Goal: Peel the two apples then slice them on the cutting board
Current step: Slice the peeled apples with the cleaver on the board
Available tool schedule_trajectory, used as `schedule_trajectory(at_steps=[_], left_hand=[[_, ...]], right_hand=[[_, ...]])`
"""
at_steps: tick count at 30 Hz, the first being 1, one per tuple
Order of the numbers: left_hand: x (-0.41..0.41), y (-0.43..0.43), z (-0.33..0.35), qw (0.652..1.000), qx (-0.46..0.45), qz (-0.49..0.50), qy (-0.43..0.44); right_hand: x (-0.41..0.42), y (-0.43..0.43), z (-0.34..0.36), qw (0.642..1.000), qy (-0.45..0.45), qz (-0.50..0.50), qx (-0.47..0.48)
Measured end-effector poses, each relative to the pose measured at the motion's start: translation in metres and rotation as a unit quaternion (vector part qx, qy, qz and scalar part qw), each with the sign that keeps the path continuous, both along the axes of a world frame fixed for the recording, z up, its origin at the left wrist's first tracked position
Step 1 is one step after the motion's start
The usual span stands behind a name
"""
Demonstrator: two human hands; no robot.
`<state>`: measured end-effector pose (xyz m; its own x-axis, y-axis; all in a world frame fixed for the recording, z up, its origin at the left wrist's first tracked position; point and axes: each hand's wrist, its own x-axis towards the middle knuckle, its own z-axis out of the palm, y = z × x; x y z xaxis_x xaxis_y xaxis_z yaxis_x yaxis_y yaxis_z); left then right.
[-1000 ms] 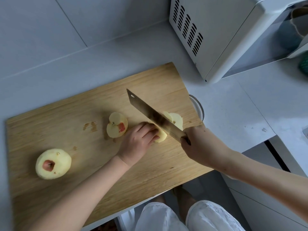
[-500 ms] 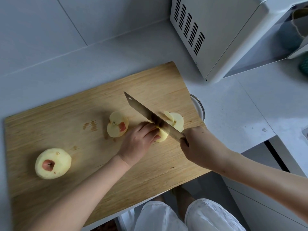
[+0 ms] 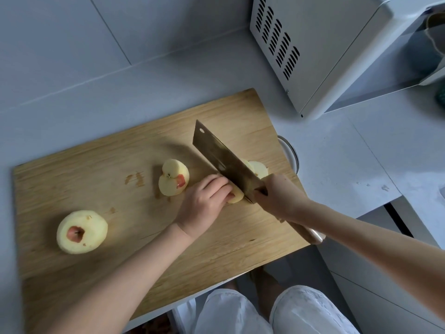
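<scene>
A wooden cutting board point(image 3: 101, 169) lies on the grey counter. A whole peeled apple point(image 3: 81, 232) sits at its left, red skin left around the stem. An apple half point(image 3: 173, 177) lies cut face up near the middle. My left hand point(image 3: 204, 201) curls its fingers over an apple piece point(image 3: 236, 195). My right hand point(image 3: 279, 198) grips the wooden handle of a cleaver point(image 3: 224, 162), whose blade comes down on that piece beside my left fingertips. Cut slices point(image 3: 260, 168) lie behind the blade.
A white microwave point(image 3: 337, 51) stands at the back right of the counter. A round metal rim point(image 3: 290, 153) pokes out from under the board's right edge. The counter ends just past the board's near edge, with my legs below.
The cleaver's blade has tilted so its broad face shows, and it has cut further down into the apple piece. My left hand stays on the piece.
</scene>
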<state>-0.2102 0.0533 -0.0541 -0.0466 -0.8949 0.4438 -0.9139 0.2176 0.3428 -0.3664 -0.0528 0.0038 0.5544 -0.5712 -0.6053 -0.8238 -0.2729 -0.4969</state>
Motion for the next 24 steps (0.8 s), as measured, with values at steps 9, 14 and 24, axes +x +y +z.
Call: schedule_trajectory(at_steps=[9, 14, 24], left_hand=[[-0.002, 0.001, 0.0, 1.0, 0.001, 0.007, -0.005], [-0.001, 0.001, 0.001, 1.0, 0.004, 0.005, -0.017], [-0.001, 0.0, 0.001, 1.0, -0.008, 0.002, -0.025]], right_hand=[[-0.016, 0.016, 0.028, 0.993, -0.039, 0.04, -0.108], [-0.015, 0.023, 0.03, 0.99, -0.017, 0.063, -0.125], [-0.005, 0.018, 0.024, 0.99, 0.019, 0.08, -0.112]])
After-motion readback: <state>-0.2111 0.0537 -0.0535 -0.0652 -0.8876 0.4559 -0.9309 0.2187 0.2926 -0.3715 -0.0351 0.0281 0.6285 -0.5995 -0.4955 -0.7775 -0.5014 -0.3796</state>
